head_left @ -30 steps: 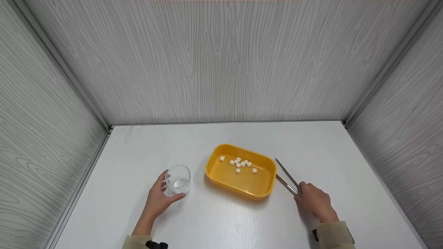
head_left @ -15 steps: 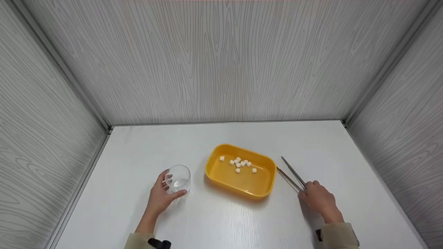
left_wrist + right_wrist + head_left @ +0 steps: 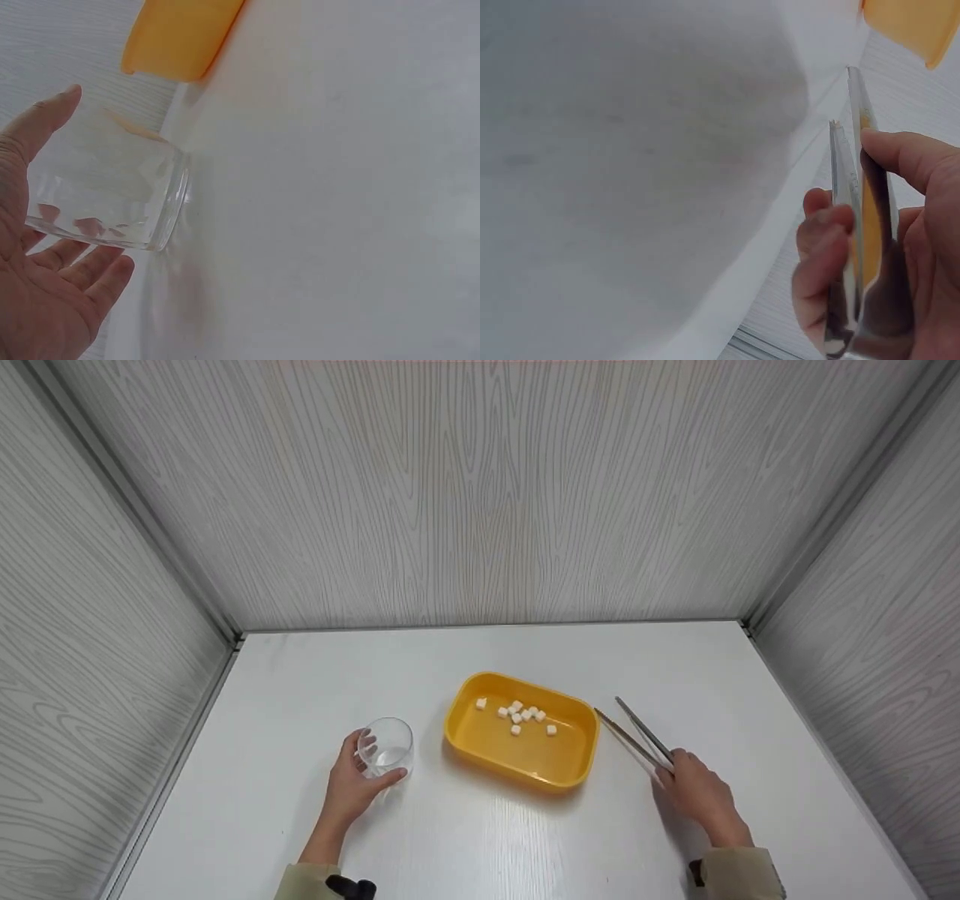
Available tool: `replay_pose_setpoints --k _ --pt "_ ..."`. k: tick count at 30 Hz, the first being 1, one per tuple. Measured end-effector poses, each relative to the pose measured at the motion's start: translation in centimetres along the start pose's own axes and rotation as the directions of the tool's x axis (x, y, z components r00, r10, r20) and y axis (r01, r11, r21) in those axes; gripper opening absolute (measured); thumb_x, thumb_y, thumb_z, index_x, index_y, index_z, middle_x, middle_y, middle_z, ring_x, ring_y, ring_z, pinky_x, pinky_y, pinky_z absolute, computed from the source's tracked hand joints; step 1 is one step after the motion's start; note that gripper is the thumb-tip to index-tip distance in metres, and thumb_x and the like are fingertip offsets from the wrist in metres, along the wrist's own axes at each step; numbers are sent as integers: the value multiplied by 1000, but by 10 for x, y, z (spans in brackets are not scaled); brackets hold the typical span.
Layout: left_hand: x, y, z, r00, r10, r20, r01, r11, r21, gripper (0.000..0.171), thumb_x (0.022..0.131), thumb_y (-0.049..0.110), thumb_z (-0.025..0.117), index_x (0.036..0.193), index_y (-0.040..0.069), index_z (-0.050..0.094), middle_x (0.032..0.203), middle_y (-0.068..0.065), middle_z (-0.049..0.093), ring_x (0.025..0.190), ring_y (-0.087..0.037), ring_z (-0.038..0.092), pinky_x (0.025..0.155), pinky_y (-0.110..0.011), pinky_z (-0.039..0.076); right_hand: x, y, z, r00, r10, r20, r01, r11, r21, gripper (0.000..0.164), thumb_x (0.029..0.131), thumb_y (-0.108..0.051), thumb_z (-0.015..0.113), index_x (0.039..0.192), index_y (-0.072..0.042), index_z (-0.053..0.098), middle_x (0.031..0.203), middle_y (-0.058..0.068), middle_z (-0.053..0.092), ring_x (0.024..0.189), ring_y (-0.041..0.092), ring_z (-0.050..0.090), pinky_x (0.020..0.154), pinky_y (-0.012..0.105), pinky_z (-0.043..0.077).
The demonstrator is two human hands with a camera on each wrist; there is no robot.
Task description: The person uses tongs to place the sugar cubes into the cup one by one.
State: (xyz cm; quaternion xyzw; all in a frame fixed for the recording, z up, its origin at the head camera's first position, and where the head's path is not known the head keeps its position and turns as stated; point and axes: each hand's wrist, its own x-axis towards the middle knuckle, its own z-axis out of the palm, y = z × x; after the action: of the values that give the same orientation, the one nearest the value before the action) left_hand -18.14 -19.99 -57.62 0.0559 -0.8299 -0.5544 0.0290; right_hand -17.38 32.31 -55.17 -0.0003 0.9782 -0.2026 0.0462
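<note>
My left hand [image 3: 352, 789] is wrapped round a clear glass [image 3: 388, 754] that stands upright on the white table, left of the yellow tray. In the left wrist view, the thumb lies along one side of the glass [image 3: 105, 180] and the fingers along the other. Metal tongs [image 3: 645, 731] are held in my right hand [image 3: 701, 795], their two arms spread apart with nothing between the tips. Those tips point at the right end of the tray [image 3: 525, 775], at rim height in the head view. Several small white cubes [image 3: 516, 718] lie loose in the tray.
The white table [image 3: 480, 847] is bounded at the back by a grey wood-grain panel [image 3: 480, 510]. Similar panels stand along the left [image 3: 90, 622] and right [image 3: 900, 607] sides.
My right hand has drawn back to the right with the tongs, and their tips have shifted along the tray's right end. The left hand has barely moved, its thumb slightly higher along the glass.
</note>
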Motion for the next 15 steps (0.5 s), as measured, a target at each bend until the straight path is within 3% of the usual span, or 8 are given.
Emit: replay_pose_setpoints --k 8,15 --pt "1 0 1 1000 7 -4 -7 1000 -15 95 71 29 90 144 5 33 149 -19 42 139 -38 35 114 -50 32 1 0 -7 996 -18 -87 21 999 35 18 96 -17 58 95 1 58 72 4 50 61 19 48 47 33 41" --pt "1 0 2 1000 18 -10 -18 1000 -21 95 70 28 90 143 6 34 146 -17 47 139 -38 36 113 -49 33 4 -8 -13 993 -14 -120 20 999 49 24 96 -25 65 87 -4 60 68 3 49 58 17 47 45 31 38"
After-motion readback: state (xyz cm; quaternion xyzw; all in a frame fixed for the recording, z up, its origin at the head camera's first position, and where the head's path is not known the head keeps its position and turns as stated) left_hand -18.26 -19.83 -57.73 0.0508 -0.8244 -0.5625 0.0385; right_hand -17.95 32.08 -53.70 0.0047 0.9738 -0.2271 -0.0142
